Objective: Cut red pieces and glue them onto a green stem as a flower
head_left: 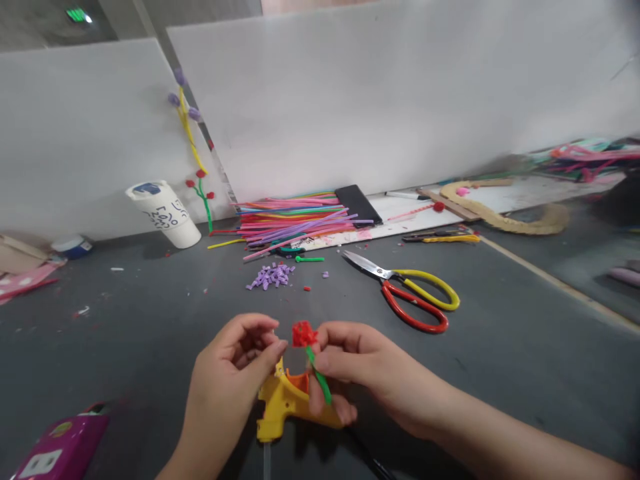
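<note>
My right hand pinches a small flower with a red head and a green pipe-cleaner stem between thumb and fingers. Beside the red head is my left hand, its fingers curled and the thumb apart from the index tip; nothing clear shows between them. Under both hands is a yellow hot glue gun with an orange trigger and a clear glue stick sticking out of its back. The lower fingers of my right hand overlap its handle; whether they grip it I cannot tell.
Beyond my hands lie red-and-yellow-handled scissors, purple cut pieces and a pile of coloured pipe cleaners. A white cup stands tilted near the white partition. A purple box sits at the lower left.
</note>
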Demonstrator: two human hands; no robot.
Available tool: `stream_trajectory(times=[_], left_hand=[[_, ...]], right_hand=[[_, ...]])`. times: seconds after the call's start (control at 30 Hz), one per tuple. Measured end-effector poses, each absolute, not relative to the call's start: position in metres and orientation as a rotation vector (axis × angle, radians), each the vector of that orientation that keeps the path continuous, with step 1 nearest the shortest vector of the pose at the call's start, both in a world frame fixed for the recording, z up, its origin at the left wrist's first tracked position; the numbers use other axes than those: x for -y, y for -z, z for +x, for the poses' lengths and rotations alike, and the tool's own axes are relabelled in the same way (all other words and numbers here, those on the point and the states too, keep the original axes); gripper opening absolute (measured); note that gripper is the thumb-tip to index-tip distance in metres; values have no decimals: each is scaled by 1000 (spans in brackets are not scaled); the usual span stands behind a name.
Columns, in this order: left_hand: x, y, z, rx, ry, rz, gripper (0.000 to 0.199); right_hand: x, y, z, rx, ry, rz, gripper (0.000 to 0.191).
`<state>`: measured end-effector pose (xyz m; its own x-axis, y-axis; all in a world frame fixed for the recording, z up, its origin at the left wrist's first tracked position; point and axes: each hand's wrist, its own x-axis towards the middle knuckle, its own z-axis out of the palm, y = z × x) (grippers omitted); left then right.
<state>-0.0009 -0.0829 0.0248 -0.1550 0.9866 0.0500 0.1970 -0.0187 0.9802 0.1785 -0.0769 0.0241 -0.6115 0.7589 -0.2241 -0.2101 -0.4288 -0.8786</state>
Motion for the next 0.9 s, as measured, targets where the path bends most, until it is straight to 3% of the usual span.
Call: stream_trajectory(times=[0.17,0.27,0.43,0.73,0.9], left_hand=[[77,-23,-7,-1462,-1184,1302,10],[76,-19,-12,-1418,-1204,1311,8],[77,-14,-19,-1421,-1302,1355,11],[73,-27,-8,-1433,-1244,1309,16],[73,-40,-4,-1374,-1161,1286,33]], right_hand=[[77,-20,182,1860,-886,-987,8],[77,-15,186,1991,-463,-806,10],[76,-15,189,2024,-335,-632,12],[76,-18,190,1970,-288,-696,11],[75,-19,188,1904,-277,-754,12]])
